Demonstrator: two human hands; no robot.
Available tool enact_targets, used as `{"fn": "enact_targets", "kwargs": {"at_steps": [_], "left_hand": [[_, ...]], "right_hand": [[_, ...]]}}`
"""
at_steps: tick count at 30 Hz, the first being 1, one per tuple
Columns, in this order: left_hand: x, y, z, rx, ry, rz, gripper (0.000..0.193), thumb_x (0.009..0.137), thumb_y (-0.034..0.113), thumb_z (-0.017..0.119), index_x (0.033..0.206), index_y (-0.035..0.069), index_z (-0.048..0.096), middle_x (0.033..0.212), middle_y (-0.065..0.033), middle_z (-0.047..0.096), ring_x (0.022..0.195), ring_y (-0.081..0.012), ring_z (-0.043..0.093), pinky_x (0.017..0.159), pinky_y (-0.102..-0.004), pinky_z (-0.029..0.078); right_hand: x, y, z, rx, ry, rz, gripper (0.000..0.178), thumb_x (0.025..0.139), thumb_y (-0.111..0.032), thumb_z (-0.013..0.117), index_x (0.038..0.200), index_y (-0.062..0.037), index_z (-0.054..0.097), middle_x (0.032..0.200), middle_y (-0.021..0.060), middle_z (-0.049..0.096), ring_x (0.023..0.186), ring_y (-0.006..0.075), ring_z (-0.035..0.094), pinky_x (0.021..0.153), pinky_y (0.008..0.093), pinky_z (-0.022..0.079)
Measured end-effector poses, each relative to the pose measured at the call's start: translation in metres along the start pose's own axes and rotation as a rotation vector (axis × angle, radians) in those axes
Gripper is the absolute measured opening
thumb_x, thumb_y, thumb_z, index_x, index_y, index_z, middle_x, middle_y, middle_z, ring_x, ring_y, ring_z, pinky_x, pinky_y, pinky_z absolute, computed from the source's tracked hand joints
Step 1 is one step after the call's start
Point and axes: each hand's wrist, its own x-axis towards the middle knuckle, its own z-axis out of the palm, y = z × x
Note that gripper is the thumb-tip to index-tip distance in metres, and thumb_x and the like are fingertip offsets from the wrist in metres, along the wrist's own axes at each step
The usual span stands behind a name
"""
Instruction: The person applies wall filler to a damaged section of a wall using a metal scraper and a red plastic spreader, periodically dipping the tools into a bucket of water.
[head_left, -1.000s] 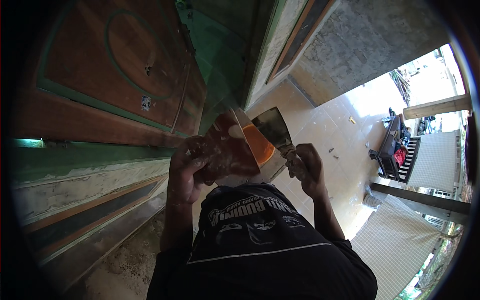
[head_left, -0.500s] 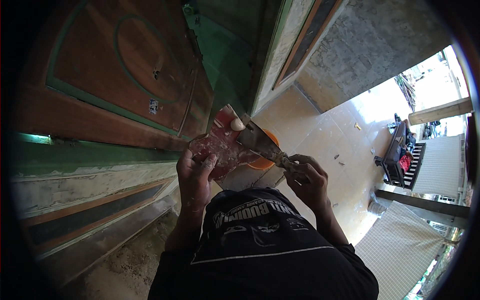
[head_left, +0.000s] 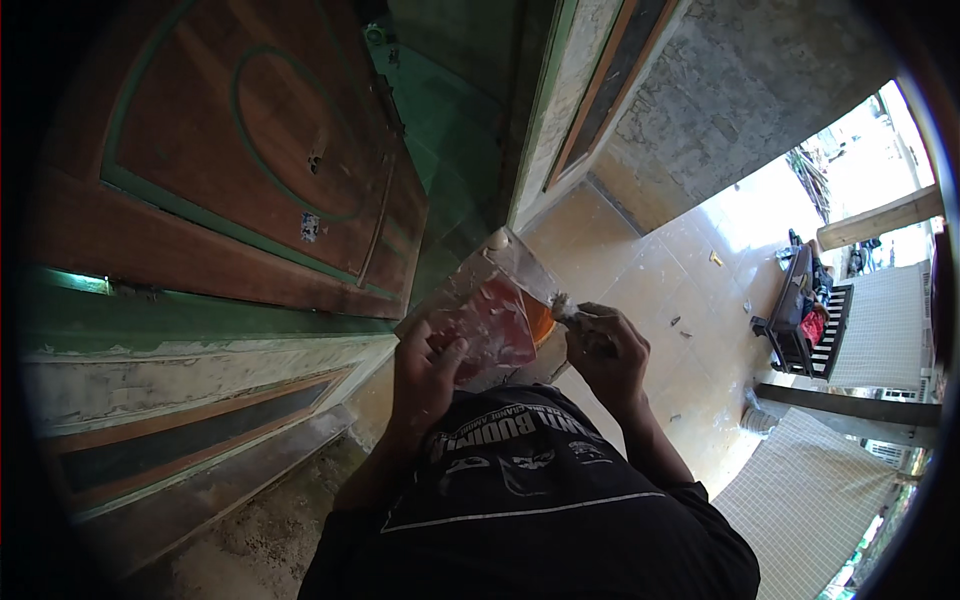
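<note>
Wooden door (head_left: 250,180) with green trim filled the left of the view, tiled floor (head_left: 660,270) ran off to the right, dark bench (head_left: 800,320) sat far right. Person's black printed shirt (head_left: 520,500) covered the lower middle. Left hand (head_left: 425,365) was clamped on the near edge of a flat board smeared with reddish filler (head_left: 485,320), held up at chest height in front of the door. Right hand (head_left: 605,345) was closed around the handle of a putty knife (head_left: 565,310); only the handle end and a bit of metal showed, blade edge-on against the board's right side. A second ago the blade was lifted clear and faced the camera, broad and dark; half a second ago it lay across the board. By this frame it had swung down to the board's edge, so likely scraping or loading filler, judged only from the pose. Board had tilted flatter and dropped slightly; both grips stayed shut throughout.
</note>
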Motion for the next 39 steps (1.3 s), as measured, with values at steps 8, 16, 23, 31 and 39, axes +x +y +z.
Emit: {"fn": "enact_targets", "kwargs": {"at_steps": [8, 16, 23, 31, 39], "left_hand": [[0.014, 0.003, -0.021, -0.42, 0.125, -0.065, 0.027, 0.078, -0.003, 0.05, 0.105, -0.004, 0.049, 0.097, -0.0111, 0.058, 0.086, -0.0141, 0.057, 0.08, -0.0289, 0.047], [0.013, 0.005, -0.024, -0.524, -0.028, -0.084, 0.028, 0.077, -0.002, 0.055, 0.105, -0.002, 0.051, 0.092, -0.0093, 0.06, 0.084, -0.0131, 0.059, 0.075, -0.0256, 0.048], [0.014, 0.003, -0.044, -0.608, -0.177, -0.226, 0.027, 0.077, -0.005, 0.057, 0.104, 0.0, 0.052, 0.088, -0.0079, 0.061, 0.072, -0.0101, 0.059, 0.055, -0.0186, 0.047], [0.008, -0.007, -0.055, -0.636, -0.14, -0.166, 0.03, 0.077, -0.004, 0.056, 0.106, 0.0, 0.05, 0.087, -0.0082, 0.058, 0.065, -0.0096, 0.057, 0.045, -0.0179, 0.042], [0.001, 0.009, -0.027, -0.686, -0.035, -0.179, 0.035, 0.077, -0.001, 0.053, 0.111, -0.002, 0.047, 0.091, -0.0098, 0.058, 0.069, -0.0135, 0.06, 0.05, -0.0224, 0.049]], "right_hand": [[0.001, 0.007, -0.023, 0.911, -0.364, 0.533, 0.031, 0.086, -0.023, 0.061, 0.095, 0.001, 0.043, 0.073, 0.0166, 0.061, 0.045, 0.009, 0.049, 0.039, 0.02, 0.038], [-0.006, 0.026, -0.006, 1.123, -0.483, 0.63, 0.032, 0.088, -0.033, 0.056, 0.088, -0.0032, 0.045, 0.066, 0.0129, 0.054, 0.039, 0.0104, 0.043, 0.033, 0.022, 0.031], [-0.005, 0.05, -0.014, 0.92, -0.665, 0.64, 0.032, 0.087, -0.032, 0.058, 0.086, -0.0015, 0.05, 0.067, 0.0102, 0.058, 0.044, 0.0094, 0.047, 0.039, 0.0217, 0.035], [0.002, 0.052, -0.042, 0.759, -0.663, 0.66, 0.028, 0.085, -0.028, 0.059, 0.081, -0.002, 0.048, 0.06, 0.0105, 0.054, 0.042, 0.0116, 0.046, 0.037, 0.0234, 0.035], [-0.01, 0.024, -0.005, 0.778, -0.28, 0.469, 0.018, 0.089, -0.013, 0.051, 0.098, -0.0014, 0.041, 0.088, 0.013, 0.055, 0.066, 0.0141, 0.054, 0.057, 0.0265, 0.044]]}}
